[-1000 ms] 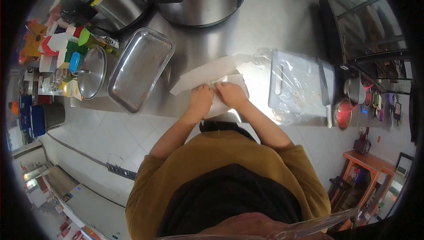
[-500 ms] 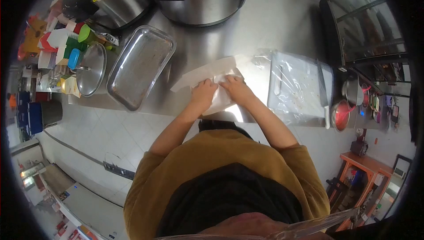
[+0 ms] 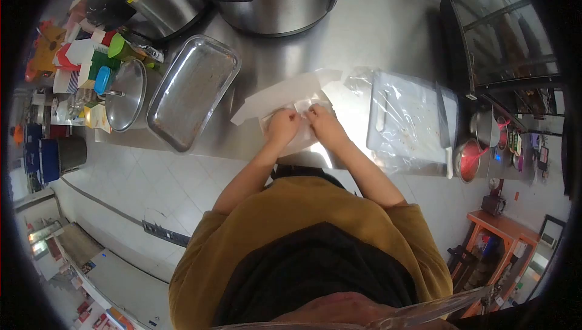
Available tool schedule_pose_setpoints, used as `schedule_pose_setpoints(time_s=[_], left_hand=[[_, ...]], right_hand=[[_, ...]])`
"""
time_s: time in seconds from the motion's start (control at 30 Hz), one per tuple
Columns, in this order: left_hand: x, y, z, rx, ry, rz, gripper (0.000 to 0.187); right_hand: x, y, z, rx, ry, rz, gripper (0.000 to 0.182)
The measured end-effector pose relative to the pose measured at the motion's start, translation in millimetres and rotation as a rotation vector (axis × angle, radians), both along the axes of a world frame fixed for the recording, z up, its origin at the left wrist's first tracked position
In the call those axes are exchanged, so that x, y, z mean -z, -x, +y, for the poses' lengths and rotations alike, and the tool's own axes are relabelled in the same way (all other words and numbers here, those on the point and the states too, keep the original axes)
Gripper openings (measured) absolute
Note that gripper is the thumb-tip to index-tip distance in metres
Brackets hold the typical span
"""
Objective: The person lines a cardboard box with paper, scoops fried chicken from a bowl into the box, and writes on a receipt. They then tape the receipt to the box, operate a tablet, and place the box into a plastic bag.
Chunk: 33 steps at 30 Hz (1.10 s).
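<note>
My L hand (image 3: 283, 125) & R hand (image 3: 322, 124) curl nearly closed on the paper (image 3: 297, 96) nr counter (image 3: 248, 145) edge, thumbs inward. Bare steel lies btwn paper & tray (image 3: 193, 94).

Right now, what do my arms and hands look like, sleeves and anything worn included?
Your left hand and right hand are ungloved, and no watch or bracelet shows on either wrist. The fingers are too small to rule out a ring. Both forearms are uncovered below loose, mustard-brown sleeves that end around the elbows, plain, with no visible lettering.
</note>
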State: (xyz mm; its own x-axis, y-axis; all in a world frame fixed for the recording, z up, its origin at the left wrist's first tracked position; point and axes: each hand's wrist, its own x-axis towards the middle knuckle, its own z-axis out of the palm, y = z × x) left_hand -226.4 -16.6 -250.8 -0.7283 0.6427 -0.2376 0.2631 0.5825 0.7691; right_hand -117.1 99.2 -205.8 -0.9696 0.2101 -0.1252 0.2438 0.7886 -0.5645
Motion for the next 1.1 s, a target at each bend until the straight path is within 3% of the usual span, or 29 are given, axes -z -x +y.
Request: schedule_pose_setpoints(time_s=[0.1, 0.27, 0.4, 0.5, 0.63, 0.73, 0.8, 1.1], left_hand=[[-5, -4, -1, 0.018, -0.034, 0.137, 0.030], [-31, -7, 7, 0.033, 0.190, 0.109, 0.036], [-33, -5, 9, 0.121, 0.287, 0.080, 0.039], [-23, -8, 10, 0.096, 0.319, 0.144, 0.037], [-6, -4, 9, 0.089, 0.304, 0.110, 0.037], [0, 0, 11, 0.089, 0.324, 0.017, 0.038], [-2, 2, 11, 0.102, 0.379, -0.063, 0.040], [-22, 1, 7, 0.194, 0.377, 0.014, 0.044]], right_hand=[[-6, 0, -7, 0.093, -0.199, 0.032, 0.032], [6, -2, -7, 0.114, -0.271, 0.204, 0.015], [-33, 10, 5, 0.216, -0.583, 0.213, 0.016], [-25, 14, 24, 0.183, -0.594, -0.066, 0.014], [-7, 16, 33, 0.085, -0.583, 0.091, 0.009], [8, 20, 36, 0.172, -0.268, -0.060, 0.013], [8, 19, 36, 0.186, -0.264, -0.041, 0.014], [-3, 24, 24, 0.326, -0.311, -0.126, 0.015]])
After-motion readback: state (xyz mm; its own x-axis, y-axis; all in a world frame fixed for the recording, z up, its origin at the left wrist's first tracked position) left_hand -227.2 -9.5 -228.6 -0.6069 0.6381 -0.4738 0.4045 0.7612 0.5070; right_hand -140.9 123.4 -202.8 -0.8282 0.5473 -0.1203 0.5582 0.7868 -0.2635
